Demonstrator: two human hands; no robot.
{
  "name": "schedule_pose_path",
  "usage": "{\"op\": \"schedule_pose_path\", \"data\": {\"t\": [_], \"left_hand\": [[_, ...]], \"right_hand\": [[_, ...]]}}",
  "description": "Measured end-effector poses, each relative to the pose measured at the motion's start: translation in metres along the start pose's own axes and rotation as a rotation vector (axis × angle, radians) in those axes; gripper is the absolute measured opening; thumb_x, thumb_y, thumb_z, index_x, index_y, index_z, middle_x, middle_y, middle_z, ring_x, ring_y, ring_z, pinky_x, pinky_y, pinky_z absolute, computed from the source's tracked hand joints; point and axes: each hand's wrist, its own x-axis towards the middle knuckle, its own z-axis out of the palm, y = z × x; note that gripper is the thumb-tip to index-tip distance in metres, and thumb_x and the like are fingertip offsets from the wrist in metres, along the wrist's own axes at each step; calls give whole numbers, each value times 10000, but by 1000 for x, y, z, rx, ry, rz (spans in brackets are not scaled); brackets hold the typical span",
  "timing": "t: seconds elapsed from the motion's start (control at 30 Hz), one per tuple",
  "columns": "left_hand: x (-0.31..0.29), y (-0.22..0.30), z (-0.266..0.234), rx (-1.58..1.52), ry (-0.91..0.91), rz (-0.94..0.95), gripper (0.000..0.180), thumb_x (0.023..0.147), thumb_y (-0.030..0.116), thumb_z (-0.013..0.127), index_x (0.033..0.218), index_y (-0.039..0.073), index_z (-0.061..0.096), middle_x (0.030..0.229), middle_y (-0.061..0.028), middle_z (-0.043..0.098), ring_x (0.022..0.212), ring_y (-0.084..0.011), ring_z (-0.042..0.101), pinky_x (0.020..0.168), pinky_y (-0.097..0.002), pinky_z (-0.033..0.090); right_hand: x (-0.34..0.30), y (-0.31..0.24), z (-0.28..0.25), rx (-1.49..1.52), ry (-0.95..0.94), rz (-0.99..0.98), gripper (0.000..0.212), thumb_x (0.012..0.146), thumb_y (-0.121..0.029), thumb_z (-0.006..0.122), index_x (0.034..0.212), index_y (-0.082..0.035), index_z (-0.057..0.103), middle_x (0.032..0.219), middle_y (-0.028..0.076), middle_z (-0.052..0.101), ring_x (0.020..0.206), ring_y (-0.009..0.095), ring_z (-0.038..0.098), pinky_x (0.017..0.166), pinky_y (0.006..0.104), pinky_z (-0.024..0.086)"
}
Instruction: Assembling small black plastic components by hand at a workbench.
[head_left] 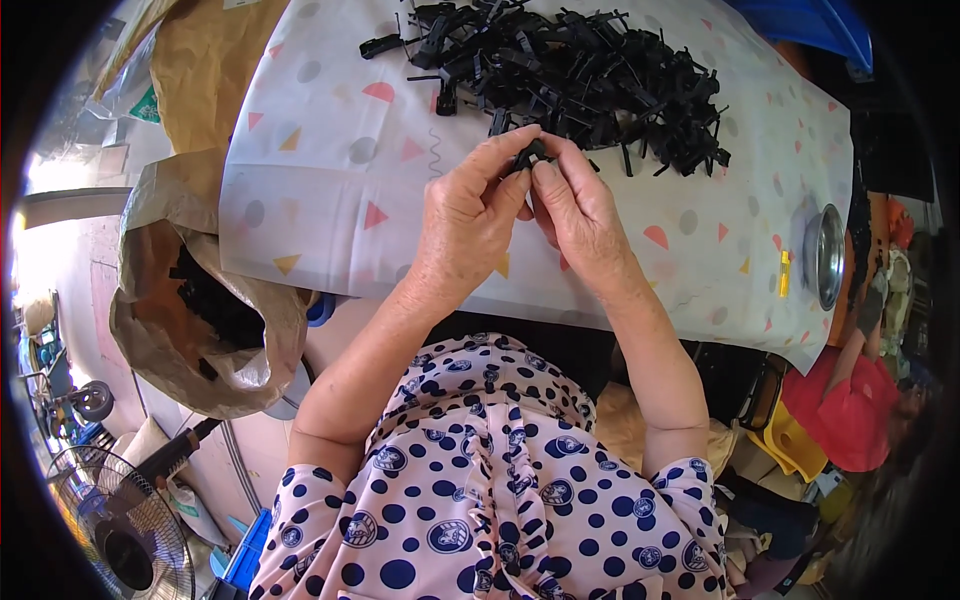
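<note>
Both my hands meet over the table, just on the near side of a heap of small black plastic parts (590, 80). Between the fingertips is one small black plastic part (530, 155), mostly covered by the fingers. My left hand (475, 205) pinches it from the left with thumb and forefinger. From the right, my right hand (578, 205) pinches the same piece, its thumb on the near side. The heap's parts have thin stalks and blocky ends, tangled together.
A patterned white cloth covers the table (330, 190). At its right lie a round metal bowl (830, 256) and a yellow stick-like item (784, 274). An open sack (140, 330) with black parts inside stands at the left, near a fan (125, 550). Another person in red (845, 410) is at the right.
</note>
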Motion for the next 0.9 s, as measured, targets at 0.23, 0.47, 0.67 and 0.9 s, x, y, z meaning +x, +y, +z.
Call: {"op": "schedule_pose_path", "data": {"t": [0.23, 0.47, 0.67, 0.9], "left_hand": [[0, 2, 6, 382, 125, 262, 336, 866, -79, 536, 1178, 27, 603, 870, -55, 663, 683, -78, 587, 614, -233, 496], [4, 9, -3, 385, 58, 221, 288, 874, -1, 536, 1154, 69, 541, 900, -145, 659, 672, -233, 638, 593, -315, 503], [8, 23, -29, -501, -8, -153, 222, 960, 75, 470, 1179, 58, 500, 913, -80, 627, 722, -137, 612, 587, -222, 456], [5, 18, -38, -534, -165, -271, 313, 957, 71, 482, 1268, 48, 499, 901, -53, 592, 695, -113, 605, 568, -205, 457]], "right_hand": [[2, -1, 4, 81, 11, -7, 313, 1005, -252, 447, 1253, -64, 483, 642, -74, 424, 492, 4, 339, 413, 173, 268], [8, 6, -10, -17, -65, -174, 283, 993, -236, 474, 1223, -73, 503, 657, -54, 453, 483, 12, 361, 413, 171, 295], [3, -8, -6, -3, -35, -93, 211, 972, -203, 518, 1125, -60, 541, 751, -9, 570, 503, 21, 436, 437, 161, 341], [13, -15, -9, 192, -119, -55, 195, 948, -207, 568, 1076, -62, 546, 694, -14, 559, 479, 26, 428, 431, 160, 327]]}}
